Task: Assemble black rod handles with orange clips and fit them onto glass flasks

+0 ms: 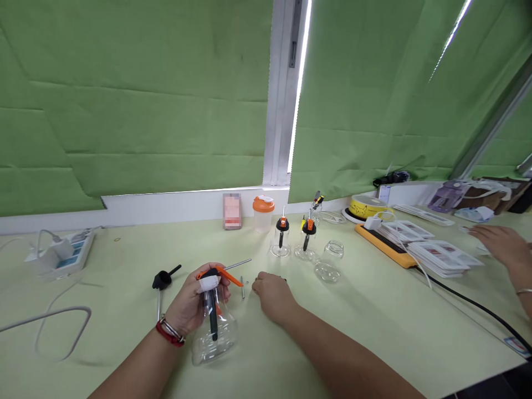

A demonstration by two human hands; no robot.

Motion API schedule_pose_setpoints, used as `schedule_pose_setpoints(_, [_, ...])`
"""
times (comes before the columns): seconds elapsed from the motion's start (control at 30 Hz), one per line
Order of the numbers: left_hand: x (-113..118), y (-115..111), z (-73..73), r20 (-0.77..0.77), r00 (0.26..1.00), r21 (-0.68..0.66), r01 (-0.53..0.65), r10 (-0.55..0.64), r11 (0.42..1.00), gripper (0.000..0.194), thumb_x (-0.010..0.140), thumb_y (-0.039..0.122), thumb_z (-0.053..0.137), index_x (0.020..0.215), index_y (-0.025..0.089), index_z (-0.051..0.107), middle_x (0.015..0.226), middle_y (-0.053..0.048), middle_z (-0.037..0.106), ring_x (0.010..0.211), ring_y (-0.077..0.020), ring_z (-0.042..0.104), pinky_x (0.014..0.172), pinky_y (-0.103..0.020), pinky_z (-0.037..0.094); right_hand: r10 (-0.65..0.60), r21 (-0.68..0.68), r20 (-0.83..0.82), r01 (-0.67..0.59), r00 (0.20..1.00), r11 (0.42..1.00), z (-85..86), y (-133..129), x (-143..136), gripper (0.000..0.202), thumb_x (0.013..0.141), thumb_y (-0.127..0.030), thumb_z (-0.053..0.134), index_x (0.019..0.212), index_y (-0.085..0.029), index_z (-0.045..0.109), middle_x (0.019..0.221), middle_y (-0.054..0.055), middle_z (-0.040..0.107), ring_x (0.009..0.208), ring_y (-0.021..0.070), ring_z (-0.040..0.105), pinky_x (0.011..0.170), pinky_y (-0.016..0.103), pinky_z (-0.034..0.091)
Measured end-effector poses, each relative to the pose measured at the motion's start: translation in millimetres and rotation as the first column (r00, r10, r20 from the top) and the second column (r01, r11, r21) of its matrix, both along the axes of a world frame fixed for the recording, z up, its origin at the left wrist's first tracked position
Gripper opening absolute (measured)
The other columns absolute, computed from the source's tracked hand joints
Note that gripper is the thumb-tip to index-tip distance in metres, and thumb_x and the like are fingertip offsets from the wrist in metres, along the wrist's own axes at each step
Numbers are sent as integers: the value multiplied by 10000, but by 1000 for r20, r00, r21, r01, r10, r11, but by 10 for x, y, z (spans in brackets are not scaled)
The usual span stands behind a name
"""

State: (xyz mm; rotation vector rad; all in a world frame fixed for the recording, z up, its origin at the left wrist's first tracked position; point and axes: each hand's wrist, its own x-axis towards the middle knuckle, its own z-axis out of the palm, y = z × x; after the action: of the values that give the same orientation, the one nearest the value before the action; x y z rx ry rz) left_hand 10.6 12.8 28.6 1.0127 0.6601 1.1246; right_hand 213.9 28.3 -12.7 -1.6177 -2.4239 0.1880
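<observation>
My left hand [203,299] is closed around the neck of a clear bottle [218,335], which leans toward me. At its top sit a black fitting and an orange lever [228,275], with a thin metal tube pointing right; a black stem hangs inside. Down on the table, my right hand [274,296] has its fingers curled together, and a small dark bit shows beside them; what they hold is hidden. Between the hands lies a short metal rod [243,287]. Left of my left hand is a black stopper [162,280] with a metal tube.
Two fitted bottles [281,241] and an open clear bottle [330,263] stand ahead on the right. Behind are an orange-lidded cup [263,215] and a phone [231,211]. A power strip [386,247], stacked cards [443,257], and another person's hand [496,244] are at right. Cables [83,316] lie left.
</observation>
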Motion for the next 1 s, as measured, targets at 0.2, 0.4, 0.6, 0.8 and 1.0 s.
schedule_pose_setpoints(0.2, [-9, -7, 13, 54, 998, -42, -27, 29, 999, 211, 694, 166, 670, 898, 172, 616, 714, -35, 661, 570, -181, 627, 573, -314, 492, -62, 50, 65, 58, 996, 997, -81, 42, -22, 166, 798, -64, 493, 745, -151, 625, 803, 61, 605, 679, 150, 563, 533, 253, 246])
schedule_pose_setpoints(0.4, [2, -22, 43, 55, 998, -34, -34, 35, 999, 195, 707, 199, 670, 892, 166, 616, 700, -33, 662, 566, -185, 630, 565, -313, 497, -85, 58, 10, 84, 996, 995, -94, 63, -15, 154, 847, -110, 488, 793, -167, 621, 818, 61, 613, 707, 159, 580, 563, 253, 296])
schedule_pose_setpoints(0.6, [18, -28, 49, 75, 987, -55, -140, 144, 989, 204, 748, 296, 661, 902, 168, 619, 721, -34, 675, 600, -185, 643, 595, -311, 512, -49, 52, -225, 62, 973, 997, 79, -82, 5, 241, 933, -306, 417, 871, -191, 619, 860, 54, 627, 789, 169, 588, 679, 269, 386])
schedule_pose_setpoints(0.8, [92, -28, 69, 215, 898, -25, -387, 383, 922, 265, 779, 377, 664, 982, 217, 607, 907, -19, 687, 870, -162, 631, 823, -284, 498, -326, -419, -908, -571, 263, 706, 149, -340, -68, 615, 814, -728, 334, 1108, -213, 498, 871, 60, 610, 769, 216, 641, 643, 344, 488])
schedule_pose_setpoints(1.0, [99, -39, 43, -122, 913, 157, -369, 389, 916, 218, 828, 362, 599, 994, 223, 580, 891, -7, 669, 751, -123, 590, 668, -212, 484, -496, -420, -866, -633, 65, 650, 203, -301, 4, 489, 776, -568, 594, 1092, -242, 411, 860, 16, 591, 764, 206, 667, 699, 379, 510])
